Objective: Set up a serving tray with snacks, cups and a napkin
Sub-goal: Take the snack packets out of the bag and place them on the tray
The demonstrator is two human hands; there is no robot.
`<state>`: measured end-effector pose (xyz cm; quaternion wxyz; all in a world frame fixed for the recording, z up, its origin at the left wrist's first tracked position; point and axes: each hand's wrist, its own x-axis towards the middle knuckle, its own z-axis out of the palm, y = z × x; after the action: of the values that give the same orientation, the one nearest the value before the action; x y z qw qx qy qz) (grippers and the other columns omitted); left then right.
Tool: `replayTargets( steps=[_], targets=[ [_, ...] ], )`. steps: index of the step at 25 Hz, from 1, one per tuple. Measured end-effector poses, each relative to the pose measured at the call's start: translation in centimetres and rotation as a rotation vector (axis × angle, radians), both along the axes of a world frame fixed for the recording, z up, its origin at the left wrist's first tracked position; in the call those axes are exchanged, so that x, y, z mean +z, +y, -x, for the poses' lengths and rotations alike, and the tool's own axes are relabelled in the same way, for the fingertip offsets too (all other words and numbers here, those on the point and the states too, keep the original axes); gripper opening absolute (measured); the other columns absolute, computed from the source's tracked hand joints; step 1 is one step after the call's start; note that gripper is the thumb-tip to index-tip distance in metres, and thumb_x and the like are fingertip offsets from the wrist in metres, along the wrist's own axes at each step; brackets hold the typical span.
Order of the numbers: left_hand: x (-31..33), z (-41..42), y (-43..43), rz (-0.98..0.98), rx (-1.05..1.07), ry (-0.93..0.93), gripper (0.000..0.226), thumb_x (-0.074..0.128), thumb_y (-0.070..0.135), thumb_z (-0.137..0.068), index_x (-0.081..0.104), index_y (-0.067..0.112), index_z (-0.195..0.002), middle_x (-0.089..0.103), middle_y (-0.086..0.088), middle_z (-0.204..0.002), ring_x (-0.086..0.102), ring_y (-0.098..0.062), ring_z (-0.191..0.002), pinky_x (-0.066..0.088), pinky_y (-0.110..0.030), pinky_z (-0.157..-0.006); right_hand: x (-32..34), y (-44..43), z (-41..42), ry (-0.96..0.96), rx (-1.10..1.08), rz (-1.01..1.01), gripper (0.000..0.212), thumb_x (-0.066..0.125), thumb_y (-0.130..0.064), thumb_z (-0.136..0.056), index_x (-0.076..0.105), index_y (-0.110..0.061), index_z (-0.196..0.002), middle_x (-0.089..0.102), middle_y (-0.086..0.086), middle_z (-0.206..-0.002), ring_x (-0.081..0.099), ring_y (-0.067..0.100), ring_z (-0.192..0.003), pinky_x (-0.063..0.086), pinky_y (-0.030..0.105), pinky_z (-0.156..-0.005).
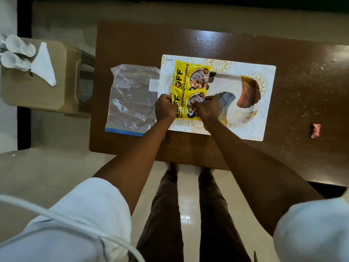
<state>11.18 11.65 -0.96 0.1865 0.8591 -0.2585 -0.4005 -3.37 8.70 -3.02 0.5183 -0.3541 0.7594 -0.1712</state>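
Note:
A white serving tray [245,129] with gold and feather prints lies on the brown table [302,91]. On its left end lie two yellow soya chunks packets. The far packet [190,74] lies flat. The near packet [186,100] overlaps it, and both my hands grip it: my left hand [166,107] on its left edge, my right hand [206,108] on its right side. White plastic cups [18,52] and a folded white napkin [44,63] rest on a beige stool at the far left.
A clear plastic zip bag [130,101] lies on the table just left of the tray. A small red wrapper [315,130] sits at the table's right. The beige stool [37,95] stands left of the table. My legs and the tiled floor show below.

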Motion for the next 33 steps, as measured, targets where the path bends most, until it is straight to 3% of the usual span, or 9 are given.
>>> replayTargets(
  steps=[2,5,13,17,19,22,25,30,33],
  targets=[
    [-0.1,0.0,0.0,-0.014,-0.005,-0.008,0.035,0.084,0.022,-0.082,0.068,0.01,-0.111,0.074,-0.011,-0.112,0.07,-0.031,-0.104,0.058,-0.041,-0.086,0.0,0.1,0.1,0.021,0.011,0.012,0.056,0.087,-0.027,-0.078,0.05,-0.008,-0.115,0.065,0.019,-0.113,0.07,0.039,-0.1,0.059,0.056,-0.078],
    [0.0,-0.3,-0.1,-0.017,0.002,0.017,0.038,0.085,0.019,-0.081,0.067,0.009,-0.113,0.072,-0.012,-0.112,0.071,-0.032,-0.102,0.06,-0.046,-0.089,-0.3,0.4,0.6,0.037,0.014,0.056,0.043,0.084,-0.025,-0.083,0.053,-0.01,-0.108,0.066,0.012,-0.102,0.07,0.031,-0.089,0.059,0.054,-0.077],
    [0.0,-1.2,0.1,0.042,0.001,0.091,0.039,0.085,0.016,-0.081,0.066,0.006,-0.113,0.072,-0.014,-0.103,0.074,-0.031,-0.092,0.061,-0.043,-0.083,-0.3,0.5,0.7,0.021,-0.052,0.06,0.044,0.086,-0.021,-0.081,0.054,-0.008,-0.108,0.059,0.007,-0.091,0.057,0.012,-0.07,0.047,0.02,-0.057],
    [0.8,-1.2,0.5,0.179,-0.14,-0.029,0.029,0.08,0.016,-0.086,0.066,0.008,-0.109,0.064,-0.012,-0.112,0.067,-0.025,-0.095,0.056,-0.039,-0.082,0.6,1.0,0.9,0.171,-0.03,0.195,0.025,0.075,-0.018,-0.088,0.06,-0.005,-0.104,0.067,0.014,-0.095,0.064,0.025,-0.081,0.055,0.041,-0.071],
    [1.4,-0.5,-0.6,0.25,-0.225,0.043,0.018,0.073,0.011,-0.091,0.069,0.005,-0.108,0.069,-0.012,-0.11,0.069,-0.026,-0.096,0.059,-0.042,-0.084,1.3,0.8,-0.2,0.138,0.086,0.293,0.01,0.062,-0.009,-0.093,0.064,-0.006,-0.102,0.069,0.011,-0.091,0.063,0.023,-0.078,0.053,0.041,-0.068],
    [1.3,0.4,-2.6,0.169,-0.36,0.109,0.029,0.06,0.002,-0.097,0.07,0.005,-0.124,0.069,-0.016,-0.121,0.068,-0.028,-0.112,0.056,-0.041,-0.098,1.6,0.6,-2.5,0.002,0.317,0.302,0.024,0.053,-0.001,-0.094,0.064,-0.005,-0.115,0.07,0.016,-0.1,0.066,0.031,-0.082,0.052,0.039,-0.064],
    [0.9,0.2,-3.1,0.136,-0.394,0.118,0.042,0.055,-0.003,-0.096,0.063,0.005,-0.136,0.061,-0.02,-0.127,0.065,-0.029,-0.116,0.053,-0.036,-0.101,1.3,0.5,-3.1,0.033,0.391,0.287,0.03,0.05,0.003,-0.095,0.062,-0.001,-0.122,0.066,0.021,-0.114,0.063,0.037,-0.1,0.054,0.044,-0.077],
    [0.7,-2.6,-0.9,0.235,-0.278,0.117,0.036,0.059,-0.002,-0.096,0.065,0.006,-0.131,0.064,-0.016,-0.122,0.066,-0.024,-0.109,0.054,-0.032,-0.094,1.5,2.8,-4.3,0.075,0.383,0.37,0.013,0.058,-0.014,-0.098,0.064,-0.006,-0.106,0.067,0.01,-0.099,0.064,0.028,-0.088,0.052,0.044,-0.073],
    [0.1,-6.7,0.7,0.198,-0.046,0.065,0.027,0.061,0.002,-0.096,0.067,0.003,-0.122,0.067,-0.017,-0.121,0.065,-0.024,-0.107,0.055,-0.036,-0.097,1.9,6.0,-5.9,0.023,0.399,0.23,0.019,0.057,-0.024,-0.102,0.064,-0.007,-0.097,0.07,0.011,-0.084,0.064,0.031,-0.078,0.052,0.047,-0.069]
  ],
)
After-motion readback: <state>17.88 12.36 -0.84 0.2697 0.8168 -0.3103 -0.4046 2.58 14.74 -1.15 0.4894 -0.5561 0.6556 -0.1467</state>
